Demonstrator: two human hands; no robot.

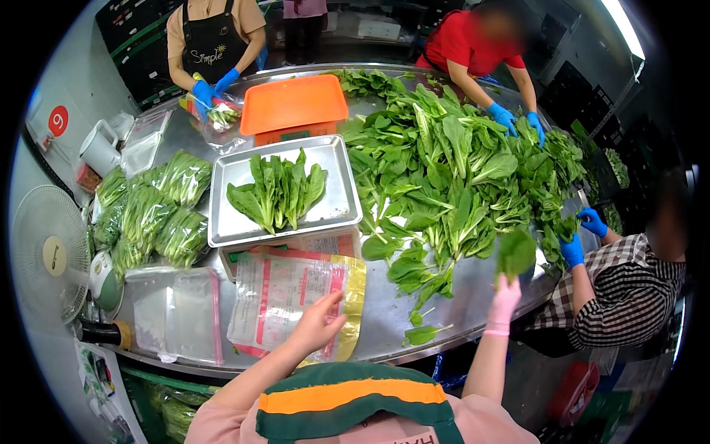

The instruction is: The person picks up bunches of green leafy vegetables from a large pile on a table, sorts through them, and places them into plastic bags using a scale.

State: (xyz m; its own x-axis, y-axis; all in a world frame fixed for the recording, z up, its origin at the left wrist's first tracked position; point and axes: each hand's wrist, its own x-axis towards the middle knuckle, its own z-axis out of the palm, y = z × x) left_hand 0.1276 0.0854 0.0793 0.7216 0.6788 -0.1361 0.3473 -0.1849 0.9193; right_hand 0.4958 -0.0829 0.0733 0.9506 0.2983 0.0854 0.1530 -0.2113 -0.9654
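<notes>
My left hand (319, 322) is bare and hovers over printed plastic bags (272, 299) at the table's near edge, its fingers apart and holding nothing. In a pink glove, my right hand (505, 299) grips the stems of a small bunch of leafy greens (516, 252), slightly blurred. A big heap of the same greens (444, 166) spreads over the steel table beyond it. To the left, a metal tray (338, 205) rests on a digital scale (327, 242) and bears a bunch of greens (277, 191). A few loose leaves (424, 334) lie near the front edge.
Bagged greens (183, 177), clear plastic bags (172, 316) and a fan (52, 255) are at the left. An orange tray (294, 102) stands behind the metal one. Co-workers in blue gloves handle greens at the far left (205, 97), far right (505, 119) and right side (571, 250).
</notes>
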